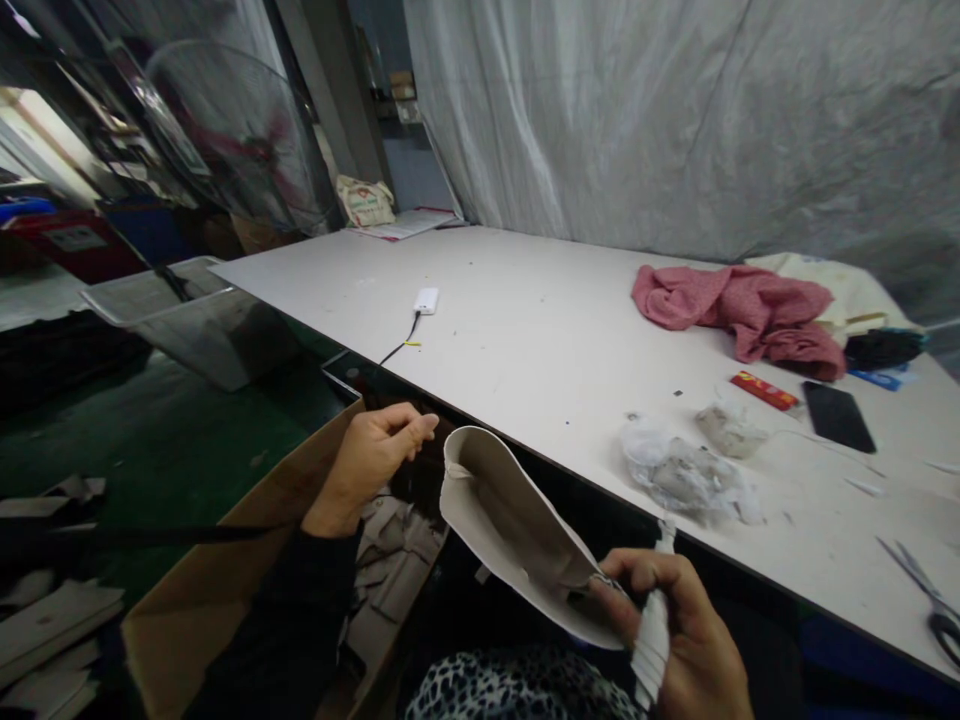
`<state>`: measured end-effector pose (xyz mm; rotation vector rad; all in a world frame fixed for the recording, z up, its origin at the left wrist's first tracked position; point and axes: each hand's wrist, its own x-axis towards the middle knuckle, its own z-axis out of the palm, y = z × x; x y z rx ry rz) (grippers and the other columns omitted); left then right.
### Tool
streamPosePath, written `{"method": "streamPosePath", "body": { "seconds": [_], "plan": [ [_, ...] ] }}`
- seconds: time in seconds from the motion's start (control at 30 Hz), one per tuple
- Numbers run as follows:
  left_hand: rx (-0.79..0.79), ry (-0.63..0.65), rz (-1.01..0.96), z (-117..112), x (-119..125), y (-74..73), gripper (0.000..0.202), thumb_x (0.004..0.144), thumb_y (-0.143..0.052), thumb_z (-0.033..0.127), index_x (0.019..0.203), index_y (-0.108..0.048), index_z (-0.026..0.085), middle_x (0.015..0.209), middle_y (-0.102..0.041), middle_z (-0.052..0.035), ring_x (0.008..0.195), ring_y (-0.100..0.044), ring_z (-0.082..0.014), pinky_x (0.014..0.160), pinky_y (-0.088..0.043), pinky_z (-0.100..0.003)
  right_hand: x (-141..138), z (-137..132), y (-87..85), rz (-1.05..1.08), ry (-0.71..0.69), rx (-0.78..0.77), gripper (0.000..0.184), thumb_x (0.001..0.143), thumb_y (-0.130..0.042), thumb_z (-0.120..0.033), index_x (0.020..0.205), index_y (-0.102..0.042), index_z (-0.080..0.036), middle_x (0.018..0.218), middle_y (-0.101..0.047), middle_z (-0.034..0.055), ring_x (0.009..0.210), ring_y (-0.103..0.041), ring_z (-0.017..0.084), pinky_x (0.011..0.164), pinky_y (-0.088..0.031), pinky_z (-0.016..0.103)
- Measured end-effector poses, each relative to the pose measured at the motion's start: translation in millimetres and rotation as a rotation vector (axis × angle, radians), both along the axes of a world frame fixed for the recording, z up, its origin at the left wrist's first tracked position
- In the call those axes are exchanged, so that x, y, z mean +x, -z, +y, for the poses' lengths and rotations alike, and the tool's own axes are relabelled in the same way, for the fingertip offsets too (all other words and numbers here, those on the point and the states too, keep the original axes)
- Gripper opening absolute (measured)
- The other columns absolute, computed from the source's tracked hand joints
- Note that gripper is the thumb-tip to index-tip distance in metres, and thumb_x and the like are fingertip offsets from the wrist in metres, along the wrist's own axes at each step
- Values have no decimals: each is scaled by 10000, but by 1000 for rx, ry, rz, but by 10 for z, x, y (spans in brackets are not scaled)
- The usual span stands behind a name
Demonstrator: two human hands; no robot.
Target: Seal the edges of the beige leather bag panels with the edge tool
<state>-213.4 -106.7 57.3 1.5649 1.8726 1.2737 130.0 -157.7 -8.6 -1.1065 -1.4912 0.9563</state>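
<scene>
My right hand [679, 635] is closed on the near end of a curved beige fabric piece [510, 525] and also pinches a crumpled white strip [651, 640] that hangs below my fingers. The beige piece arches up and left, in front of the table edge. My left hand [371, 462] is raised left of it, over an open cardboard box [225, 580]. Its fingers are curled with thumb and forefinger together, and nothing shows between them. It does not touch the beige piece.
A long white table [540, 330] carries a pink cloth [742, 315], a black phone [838, 416], a red packet [763, 390], crumpled clear plastic [686, 470], scissors [930, 600] and a white charger [426, 300]. A mesh basket [187, 320] and fan [232, 130] stand left.
</scene>
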Motion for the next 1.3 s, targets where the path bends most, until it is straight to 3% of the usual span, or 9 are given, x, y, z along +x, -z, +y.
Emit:
{"method": "streamPosePath", "body": {
  "seconds": [0.13,0.23,0.33,0.47,0.53,0.77,1.0,1.17,1.3],
  "plan": [
    [-93,344,-16,136,44,-394,231,774,-748,446,740,-787,220,813,-741,-75,794,-675,-241,763,-548,-335,92,1,-185,-11,-114,-14,257,873,-792,-297,815,-548,-244,858,-736,23,662,-681,157,552,-544,202],
    [-268,559,-167,216,182,-582,299,636,-828,474,811,-842,232,948,-772,-127,925,-713,-313,858,-576,-410,128,19,-308,5,-176,-17,254,872,-784,-236,814,-536,-244,856,-736,4,704,-685,150,606,-550,200],
    [-401,844,-334,322,502,-561,416,591,-865,509,894,-855,226,1055,-777,-154,1062,-716,-367,937,-564,-451,112,46,-374,18,-203,6,262,859,-778,-177,801,-531,-241,844,-736,-6,738,-689,148,659,-554,204],
    [-505,1296,-160,428,1035,-359,491,614,-927,376,1087,-831,289,1206,-778,-83,1222,-668,-368,1101,-475,-442,79,84,-355,71,-173,-54,261,856,-792,-185,816,-539,-237,868,-749,2,747,-691,152,669,-551,215],
    [-502,1379,-90,442,1223,-262,539,626,-932,346,1150,-813,303,1193,-790,-57,1152,-700,-351,1051,-508,-404,79,99,-309,94,-108,-97,247,860,-797,-219,829,-553,-233,887,-754,11,738,-691,155,653,-549,219],
    [-403,1172,-29,474,1493,-6,552,712,-785,193,1257,-761,268,1197,-779,-36,1070,-704,-284,933,-513,-327,99,214,-90,106,208,-103,212,872,-790,-299,869,-589,-230,903,-747,21,771,-696,166,682,-559,239],
    [-453,893,-123,683,1749,235,116,757,-728,240,861,-760,202,735,-692,21,709,-598,-176,658,-419,-266,-2,454,-4,168,257,-107,196,916,-760,-340,888,-601,-230,905,-760,21,806,-722,172,707,-576,251],
    [-628,791,-468,1145,1384,250,225,639,-854,324,697,-675,201,606,-624,18,535,-521,-145,547,-387,-258,188,468,86,239,294,-54,198,1032,-612,-413,1130,-635,-242,993,-764,54,833,-765,196,703,-631,300],
    [-499,555,-845,1363,1099,227,486,472,-980,445,604,-576,210,581,-538,13,499,-482,-133,485,-400,-260,663,461,184,202,350,18,476,1051,-482,-601,1339,-611,-245,1006,-754,78,740,-758,206,635,-630,329]
  ]
}}
